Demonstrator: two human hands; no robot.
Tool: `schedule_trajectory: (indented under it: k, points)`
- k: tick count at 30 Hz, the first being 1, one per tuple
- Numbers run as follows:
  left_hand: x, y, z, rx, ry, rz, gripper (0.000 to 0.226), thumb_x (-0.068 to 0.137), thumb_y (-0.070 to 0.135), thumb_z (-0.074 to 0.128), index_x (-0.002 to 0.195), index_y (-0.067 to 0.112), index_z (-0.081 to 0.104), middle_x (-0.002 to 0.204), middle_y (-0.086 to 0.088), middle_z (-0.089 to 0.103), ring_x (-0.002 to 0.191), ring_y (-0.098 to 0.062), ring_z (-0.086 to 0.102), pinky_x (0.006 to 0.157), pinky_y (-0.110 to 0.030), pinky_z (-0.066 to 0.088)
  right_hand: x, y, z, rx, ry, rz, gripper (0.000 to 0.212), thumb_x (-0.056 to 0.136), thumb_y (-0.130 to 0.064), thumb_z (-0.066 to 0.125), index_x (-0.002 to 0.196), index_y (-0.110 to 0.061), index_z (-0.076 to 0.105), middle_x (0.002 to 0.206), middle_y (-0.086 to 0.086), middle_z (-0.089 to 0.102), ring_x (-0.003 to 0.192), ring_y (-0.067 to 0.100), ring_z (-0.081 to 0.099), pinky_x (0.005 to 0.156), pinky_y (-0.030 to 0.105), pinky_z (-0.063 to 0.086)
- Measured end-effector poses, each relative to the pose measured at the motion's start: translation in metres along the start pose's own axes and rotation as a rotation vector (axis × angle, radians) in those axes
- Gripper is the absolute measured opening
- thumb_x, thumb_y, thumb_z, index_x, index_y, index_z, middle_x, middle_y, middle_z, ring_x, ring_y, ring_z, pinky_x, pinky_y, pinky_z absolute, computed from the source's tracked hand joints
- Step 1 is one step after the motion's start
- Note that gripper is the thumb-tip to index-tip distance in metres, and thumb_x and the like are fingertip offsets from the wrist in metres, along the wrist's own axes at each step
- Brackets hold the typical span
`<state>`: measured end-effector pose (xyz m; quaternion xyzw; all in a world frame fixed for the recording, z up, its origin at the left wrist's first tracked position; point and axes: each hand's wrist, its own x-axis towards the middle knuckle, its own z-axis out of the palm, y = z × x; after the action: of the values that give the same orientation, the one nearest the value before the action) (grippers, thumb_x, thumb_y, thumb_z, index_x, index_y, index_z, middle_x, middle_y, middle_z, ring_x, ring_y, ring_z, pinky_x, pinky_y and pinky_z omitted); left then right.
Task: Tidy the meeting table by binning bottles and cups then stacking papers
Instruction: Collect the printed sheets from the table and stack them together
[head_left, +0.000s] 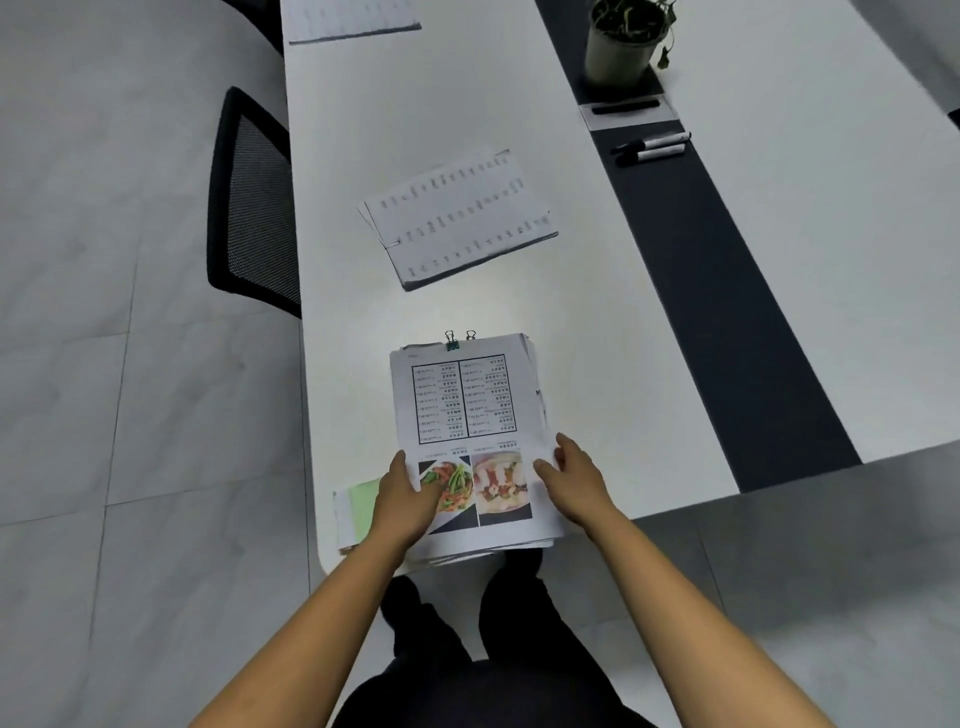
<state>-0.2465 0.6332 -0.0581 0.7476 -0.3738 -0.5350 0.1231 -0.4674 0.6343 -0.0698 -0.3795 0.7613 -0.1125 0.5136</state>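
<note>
Paper stack (462, 400) under left grip (405, 493), right grip (576, 478) at edge.

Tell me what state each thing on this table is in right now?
Stack: lying flat, clipped at its far edge.
Left hand: rests on stack.
Right hand: pinches stack's right edge.
Second pile: lying skewed, untouched.
Markers: lying side by side.
Plant: upright.
</note>
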Motion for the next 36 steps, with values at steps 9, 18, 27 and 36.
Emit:
schedule_trajectory:
  k: [9,18,27,36]
  points:
    - [0.006,-0.006,0.012,-0.055,-0.048,-0.005,0.076,0.093,0.018,0.057,0.157,0.020,0.017,0.164,-0.002,0.021,0.149,-0.024,0.022,0.120,-0.045,0.023,-0.006,0.016,0.009,-0.127,-0.026,-0.090,0.065,0.097,-0.026,0.051,0.156,-0.020,0.024,0.156,0.000,0.039,0.141,0.025,0.039,0.110,0.033,0.033]
    - [0.008,-0.013,0.009,0.042,-0.073,0.049,0.069,0.094,0.020,0.058,0.155,0.017,0.024,0.159,-0.004,0.029,0.147,-0.026,0.027,0.119,-0.040,0.024,-0.002,0.017,-0.001,-0.171,-0.112,-0.093,0.074,0.093,-0.042,0.054,0.157,-0.020,0.023,0.159,-0.003,0.033,0.145,0.023,0.034,0.118,0.040,0.030]
    - [-0.015,-0.001,-0.009,-0.035,0.003,0.138,0.064,0.100,0.029,0.053,0.155,0.021,0.022,0.162,-0.003,0.025,0.147,-0.022,0.027,0.119,-0.039,0.025,-0.015,0.000,-0.004,-0.272,-0.063,-0.233,0.069,0.102,-0.044,0.043,0.158,-0.021,0.013,0.165,0.004,0.012,0.152,0.019,0.012,0.122,0.036,0.014]
    - [-0.099,-0.003,-0.078,-0.304,0.392,0.276,0.053,0.095,0.019,0.060,0.143,0.031,0.039,0.139,0.009,0.052,0.127,-0.009,0.051,0.103,-0.026,0.043,-0.067,-0.047,-0.002,0.185,0.032,-0.466,0.048,0.098,-0.037,0.054,0.143,-0.042,0.039,0.141,-0.017,0.047,0.124,-0.002,0.049,0.101,0.029,0.047]
